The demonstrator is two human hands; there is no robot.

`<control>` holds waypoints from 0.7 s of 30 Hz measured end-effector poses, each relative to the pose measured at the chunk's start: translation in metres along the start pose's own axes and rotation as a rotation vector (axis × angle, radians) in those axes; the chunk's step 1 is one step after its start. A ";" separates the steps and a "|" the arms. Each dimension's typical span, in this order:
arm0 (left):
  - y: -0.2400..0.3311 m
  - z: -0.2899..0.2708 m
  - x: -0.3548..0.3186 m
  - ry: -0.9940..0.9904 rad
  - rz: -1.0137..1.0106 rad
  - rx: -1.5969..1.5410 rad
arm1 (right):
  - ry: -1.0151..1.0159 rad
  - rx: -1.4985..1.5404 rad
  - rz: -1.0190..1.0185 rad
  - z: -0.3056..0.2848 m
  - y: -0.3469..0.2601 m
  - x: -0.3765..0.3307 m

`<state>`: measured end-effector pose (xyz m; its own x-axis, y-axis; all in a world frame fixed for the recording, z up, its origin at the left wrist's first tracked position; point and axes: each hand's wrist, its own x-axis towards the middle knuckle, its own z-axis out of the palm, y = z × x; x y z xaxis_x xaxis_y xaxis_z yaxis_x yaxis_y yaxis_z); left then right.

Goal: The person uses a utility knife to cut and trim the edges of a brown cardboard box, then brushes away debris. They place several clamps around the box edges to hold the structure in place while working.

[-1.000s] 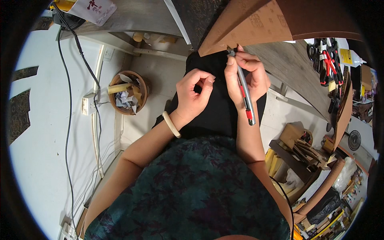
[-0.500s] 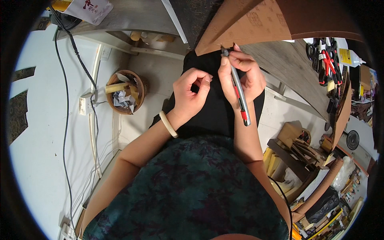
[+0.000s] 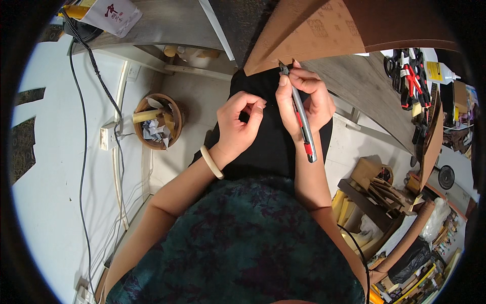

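Observation:
My right hand [image 3: 312, 101] is closed round a slim grey-and-red utility knife [image 3: 302, 119]. The knife's dark front end is up at the near edge of a tan-brown patterned sheet [image 3: 316, 33]; whether it touches cannot be made out. Left of it, over the black cloth on my lap [image 3: 260, 152], my left hand [image 3: 238, 121] is curled with thumb and forefinger tips together. Whatever it may pinch is hidden or too small to see. A pale bangle [image 3: 211, 162] circles the left wrist.
A bin of scraps [image 3: 179, 114] stands on the floor at left, near hanging cables [image 3: 85, 167]. Ahead runs a grey wooden table [image 3: 372, 86] bearing dark patterned material [image 3: 250, 25], red-and-black hand tools [image 3: 412, 81] and a yellow-labelled bottle [image 3: 439, 72]. Cardboard boxes [image 3: 368, 172] stand at right.
The view has shifted slightly. Both hands keep nearly the same pose, and the knife stays in my right hand near the sheet's edge.

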<state>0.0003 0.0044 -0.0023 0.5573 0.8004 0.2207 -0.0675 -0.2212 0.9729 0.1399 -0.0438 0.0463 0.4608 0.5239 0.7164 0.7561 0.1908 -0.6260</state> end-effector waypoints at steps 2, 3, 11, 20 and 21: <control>0.001 0.000 0.000 -0.007 0.001 0.003 | -0.008 0.002 -0.012 0.001 -0.001 -0.001; 0.001 0.000 0.000 -0.003 0.004 0.013 | -0.029 0.008 -0.048 0.001 -0.001 -0.001; 0.001 -0.001 0.000 0.005 0.004 0.016 | -0.001 0.034 -0.055 0.004 0.001 0.000; 0.000 -0.002 -0.002 0.012 0.000 0.002 | 0.196 0.046 0.098 -0.001 0.000 -0.009; 0.000 -0.003 -0.001 -0.003 -0.012 -0.001 | 0.245 0.139 0.071 -0.003 0.000 -0.008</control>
<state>-0.0025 0.0052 -0.0023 0.5605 0.8014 0.2089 -0.0618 -0.2111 0.9755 0.1373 -0.0504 0.0419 0.6213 0.3270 0.7120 0.6551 0.2818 -0.7011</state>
